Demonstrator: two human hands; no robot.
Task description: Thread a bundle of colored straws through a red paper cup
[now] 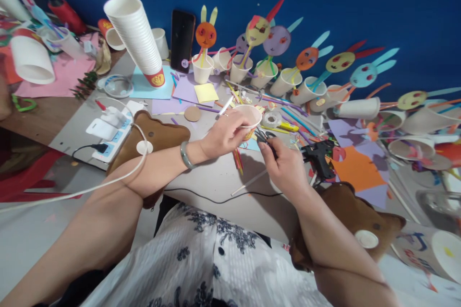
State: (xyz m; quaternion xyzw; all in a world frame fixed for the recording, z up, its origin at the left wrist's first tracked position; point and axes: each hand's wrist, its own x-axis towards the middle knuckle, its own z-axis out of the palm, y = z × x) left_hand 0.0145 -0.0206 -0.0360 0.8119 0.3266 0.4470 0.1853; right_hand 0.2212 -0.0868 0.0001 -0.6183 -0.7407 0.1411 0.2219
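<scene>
My left hand (226, 132), with a bracelet at its wrist, is closed around a white paper cup (251, 114) whose open mouth faces up and tilts a little. A white pen-like stick (226, 104) shows just behind its fingers; whether they hold it I cannot tell. Close to the cup's right side, my right hand (283, 160) grips dark-handled scissors (265, 138), their tips against or near the cup wall. A roll of clear tape (271, 119) and a yellow cutter (288, 126) lie just beyond. Right of this hand rests a black glue gun (320, 158).
Paper cups with rabbit faces on sticks (206, 36) line the blue wall. At the left stand a tall cup stack (137, 38), a phone (182, 41) and a power strip (115, 134). Brown cushions (162, 129) lie under my forearms. A black cord (216, 200) crosses the table front.
</scene>
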